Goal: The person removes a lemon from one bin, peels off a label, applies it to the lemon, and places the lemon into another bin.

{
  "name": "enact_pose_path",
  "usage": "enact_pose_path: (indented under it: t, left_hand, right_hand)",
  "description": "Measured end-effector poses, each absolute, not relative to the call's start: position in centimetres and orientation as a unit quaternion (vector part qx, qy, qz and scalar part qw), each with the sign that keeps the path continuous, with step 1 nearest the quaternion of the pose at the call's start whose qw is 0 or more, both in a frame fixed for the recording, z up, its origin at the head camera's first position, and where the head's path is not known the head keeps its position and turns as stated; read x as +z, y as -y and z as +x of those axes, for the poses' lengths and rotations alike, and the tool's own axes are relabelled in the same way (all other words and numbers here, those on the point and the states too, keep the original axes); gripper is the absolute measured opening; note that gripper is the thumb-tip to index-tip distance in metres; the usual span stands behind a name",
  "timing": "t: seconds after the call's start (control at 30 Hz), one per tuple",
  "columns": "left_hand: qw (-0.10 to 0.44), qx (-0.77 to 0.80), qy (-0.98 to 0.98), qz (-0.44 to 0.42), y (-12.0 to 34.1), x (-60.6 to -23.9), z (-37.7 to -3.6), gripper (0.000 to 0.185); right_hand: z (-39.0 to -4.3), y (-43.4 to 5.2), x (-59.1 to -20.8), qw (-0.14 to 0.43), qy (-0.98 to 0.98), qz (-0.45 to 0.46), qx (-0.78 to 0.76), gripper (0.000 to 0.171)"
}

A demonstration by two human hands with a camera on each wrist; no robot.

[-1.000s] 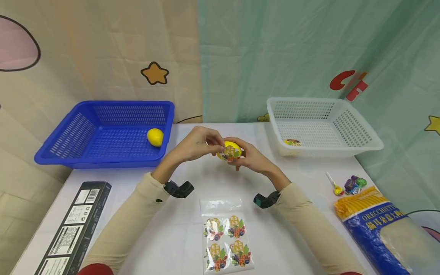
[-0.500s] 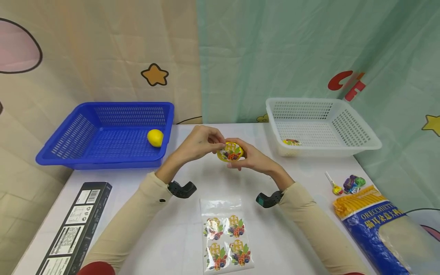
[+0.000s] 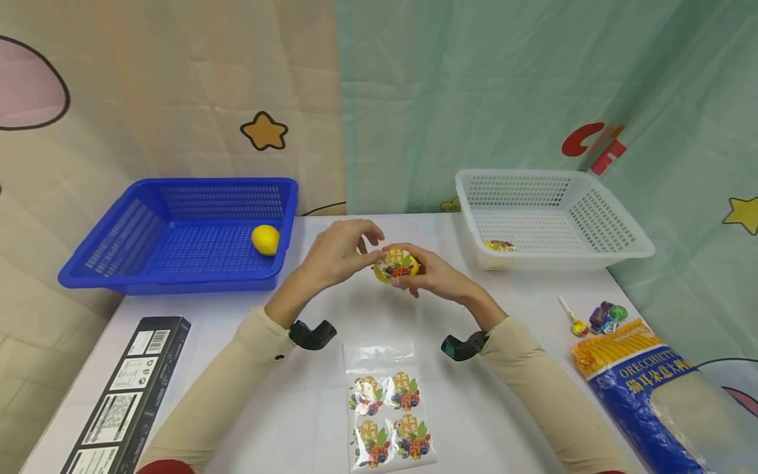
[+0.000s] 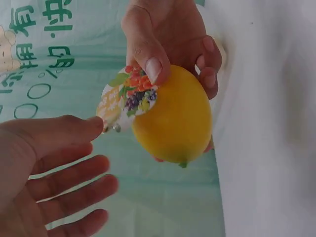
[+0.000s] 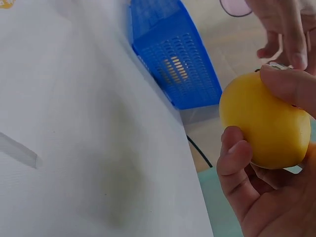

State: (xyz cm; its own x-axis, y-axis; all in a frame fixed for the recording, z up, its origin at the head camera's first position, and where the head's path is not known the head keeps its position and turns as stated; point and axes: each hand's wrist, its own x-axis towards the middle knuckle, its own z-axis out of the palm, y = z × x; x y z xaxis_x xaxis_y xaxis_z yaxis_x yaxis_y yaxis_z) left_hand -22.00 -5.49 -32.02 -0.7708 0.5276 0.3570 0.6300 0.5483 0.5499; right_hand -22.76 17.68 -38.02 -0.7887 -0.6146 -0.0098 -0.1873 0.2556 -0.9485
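My right hand grips a yellow lemon, fingers curled round it and thumb pressing on a fruit-print sticker. The right wrist view shows the lemon held in front of the palm. That sticker lies partly on the lemon's skin, and its far edge stands out past it in the left wrist view. My left hand is beside the lemon. Its thumb tip touches the sticker's edge, while the other fingers are spread apart and hold nothing.
A blue basket at left holds another lemon. The white basket at right has a stickered item. In front lies a sticker sheet. Also around: a black box, lollipop, wrapped candies, pasta bag.
The left fingers have come away from the sticker and spread, leaving only the thumb at its edge. The right hand keeps its grip, and the lemon has turned slightly, showing more sticker.
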Motion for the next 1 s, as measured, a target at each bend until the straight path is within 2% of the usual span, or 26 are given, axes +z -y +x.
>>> enact_pose_path:
  t: [0.13,0.27,0.47,0.7,0.87,1.0]
  left_hand:
    - [0.16,-0.288,0.841,-0.429,5.0,-31.6,-21.0,0.012]
    - [0.16,-0.243,0.815,-0.501,4.2,-32.2,-20.7,0.007]
    - [0.15,-0.224,0.821,-0.504,3.9,-33.3,-20.6,0.006]
    - [0.143,-0.236,0.826,-0.492,4.0,-33.6,-20.4,0.011]
    - [0.129,-0.251,0.831,-0.479,4.4,-33.4,-20.2,0.012]
    - [0.135,-0.261,0.828,-0.477,4.4,-33.1,-20.2,0.012]
  right_hand:
    - [-22.7,-17.8,-38.2,0.196,-0.767,-0.26,-0.553,0.046]
    - [-22.6,-17.9,-38.3,0.189,-0.764,-0.269,-0.556,0.037]
    - [-22.5,-17.8,-38.4,0.187,-0.759,-0.274,-0.561,0.036]
    - [-22.1,-17.6,-38.5,0.185,-0.754,-0.289,-0.559,0.024]
    - [-22.1,-17.5,-38.5,0.188,-0.749,-0.303,-0.558,0.026]
    - [-22.0,-17.6,-38.3,0.174,-0.759,-0.299,-0.551,0.034]
